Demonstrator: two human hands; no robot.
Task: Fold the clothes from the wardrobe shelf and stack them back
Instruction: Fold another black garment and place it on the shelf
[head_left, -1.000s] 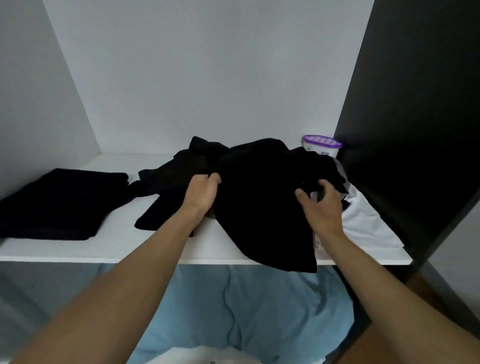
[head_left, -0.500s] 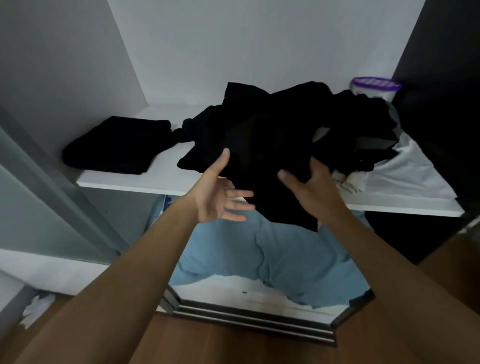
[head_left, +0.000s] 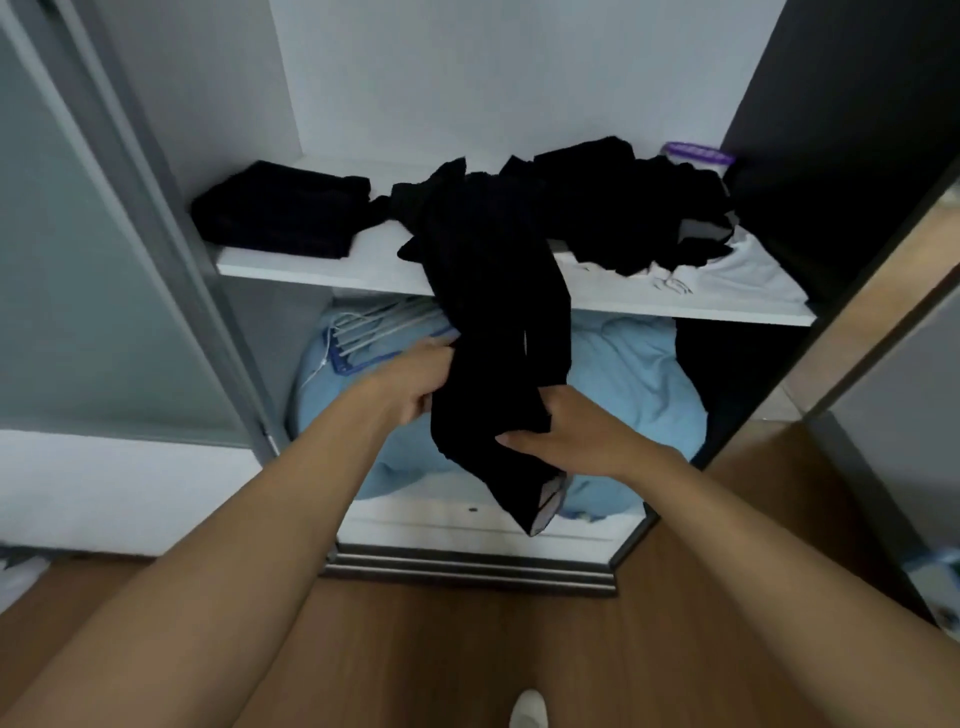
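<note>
A long black garment hangs from the white wardrobe shelf down past its front edge. My left hand grips its left side and my right hand grips its right side, both below the shelf. The garment's upper end still lies on the shelf among a loose pile of black clothes. A folded black stack sits at the shelf's left end. A white garment lies under the pile at the right.
A purple-lidded container stands at the shelf's back right. Below the shelf lie a light blue bundle and several hangers. A sliding door frame stands left, a dark panel right. The floor is wood.
My view has backed away and tilted down. Both hands went from open in front of the pile to gripping the black garment, which has been pulled down off the shelf edge.
</note>
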